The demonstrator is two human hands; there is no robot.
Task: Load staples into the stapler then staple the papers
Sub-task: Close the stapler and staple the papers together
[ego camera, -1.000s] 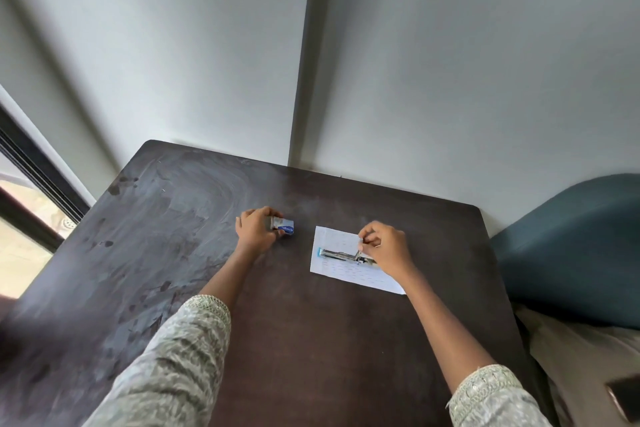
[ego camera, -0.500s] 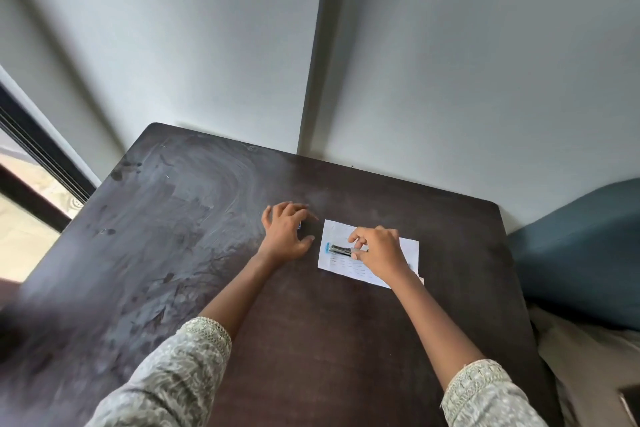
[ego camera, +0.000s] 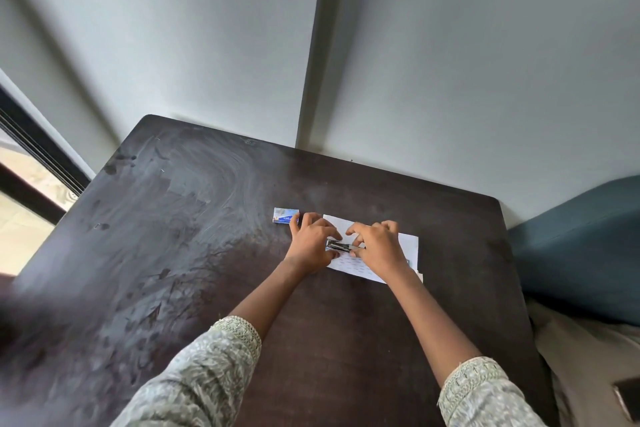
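Note:
A small silver stapler [ego camera: 341, 246] lies on white printed papers [ego camera: 407, 246] on the dark table [ego camera: 207, 236]. My left hand [ego camera: 310, 246] holds the stapler's left end, thumb below and fingers over it. My right hand [ego camera: 379, 246] grips its right end, fingers curled over the top. A small blue and white staple box [ego camera: 284, 214] lies on the table just left of my left hand, apart from it.
A blue cushioned seat [ego camera: 581, 243] stands right of the table. A window frame [ego camera: 31, 163] runs along the left. The wall meets the table's far edge. A dark flat object [ego camera: 628, 397] lies at the lower right.
My left hand let go of the staple box and moved right onto the stapler. The box now lies alone on the table. My right hand stays on the stapler.

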